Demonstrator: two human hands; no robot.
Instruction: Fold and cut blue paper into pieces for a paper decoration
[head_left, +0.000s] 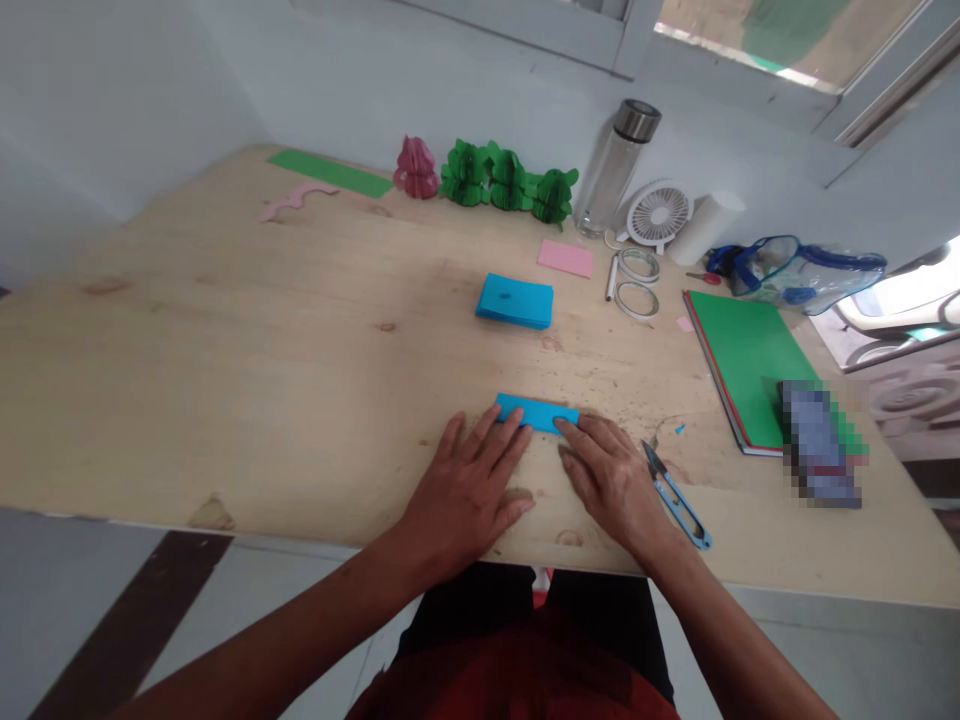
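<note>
1. A narrow, bright-blue, rectangular paper strip lay flat on the pale wooden tabletop, directly ahead of me, between my hands and nearer to me than the thick blue stack of paper rectangles.

2. My left hand was open, palm down, fingers spread; its fingertips rested on the strip's left part, with the thumb out on the wood. It pressed rather than grasped.

3. My right hand was loosely open, fingers gently bent and close together, a fingertip touching the strip's right end. I could not tell whether it pinched any paper.

4. I judged the strip very light, thin and easily creased, stiffer if folded in layers, and apt to slide on smooth wood. Its two short ends seemed the best places to hold, with flat fingertips rather than a tight squeeze.

5. The table's near edge ran just below my wrists, so pulling toward myself left little room.

6. On the right, light-blue-handled metal thread snips lay just beside my right hand, pointed tips facing far and left; a sideways sweep risked catching them. The flat green sheet lay farther right.

7. The widest room for moving was to the left.
</note>
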